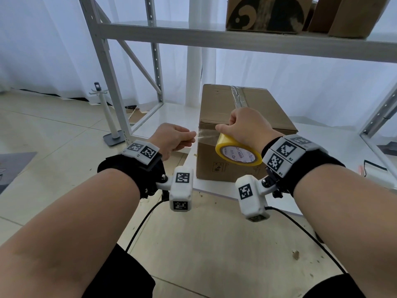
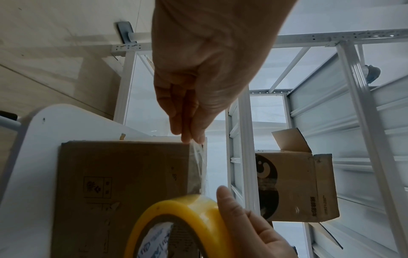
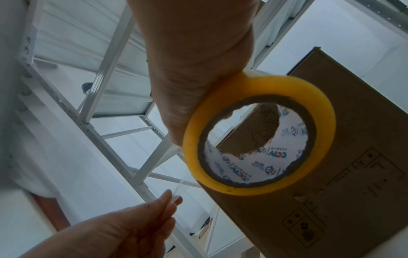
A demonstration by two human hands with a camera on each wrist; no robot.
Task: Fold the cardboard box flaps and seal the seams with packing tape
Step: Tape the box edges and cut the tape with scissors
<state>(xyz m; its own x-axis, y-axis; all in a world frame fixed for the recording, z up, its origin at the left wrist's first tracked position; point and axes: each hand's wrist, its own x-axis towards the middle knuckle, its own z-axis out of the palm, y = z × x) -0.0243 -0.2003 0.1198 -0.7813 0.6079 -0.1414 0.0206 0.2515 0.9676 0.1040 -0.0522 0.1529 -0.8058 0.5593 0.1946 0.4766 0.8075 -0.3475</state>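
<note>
A closed brown cardboard box (image 1: 257, 112) stands on a white table (image 1: 169, 114), with clear tape along its top seam (image 1: 239, 96). My right hand (image 1: 242, 125) grips a yellow roll of packing tape (image 1: 238, 153) in front of the box's near top edge. My left hand (image 1: 174, 138) pinches the free end of a clear tape strip (image 1: 206, 135) pulled leftward off the roll. In the left wrist view, the left hand's fingertips (image 2: 194, 137) hold the strip (image 2: 199, 167) above the tape roll (image 2: 183, 225). The right wrist view shows the tape roll (image 3: 260, 136) against the box (image 3: 353, 157).
A white metal shelf rack (image 1: 214, 39) stands over the table, holding more cardboard boxes (image 1: 268, 14) on its upper shelf. A white stand with a grey base (image 1: 111, 125) is on the tiled floor at left. Black cables trail below my wrists.
</note>
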